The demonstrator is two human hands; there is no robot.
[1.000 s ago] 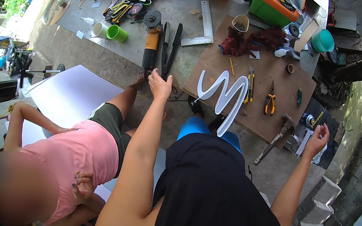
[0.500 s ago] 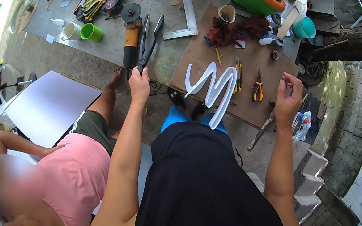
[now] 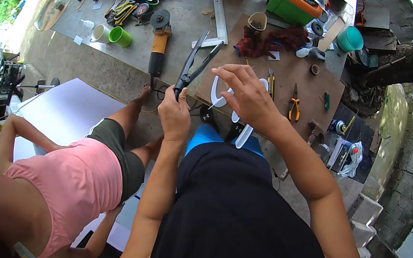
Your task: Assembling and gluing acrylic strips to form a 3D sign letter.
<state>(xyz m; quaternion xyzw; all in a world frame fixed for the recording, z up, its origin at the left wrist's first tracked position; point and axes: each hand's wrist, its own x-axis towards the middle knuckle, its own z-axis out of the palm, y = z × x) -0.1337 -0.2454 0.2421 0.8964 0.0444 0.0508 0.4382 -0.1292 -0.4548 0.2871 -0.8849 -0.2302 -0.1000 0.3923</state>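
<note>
1. Black iron (image 3: 186,78): in your left hand (image 3: 174,115), fingers closed round its near end. Joint just ahead of the grip, two arms spread beyond it.
2. Your right hand (image 3: 247,95): fingers loosely bent, looks empty, right of that grip. It part-hides the white strip (image 3: 245,134); can't tell if touching.
3. Iron looks light, stiff, maybe slick. Hold behind the joint; keep fingers off the arms, can't tell if hot.
4. Strip looks thin, springy; pinch a bend, not an end.
5. Grinder (image 3: 159,47): left of the grip, farther out.
</note>
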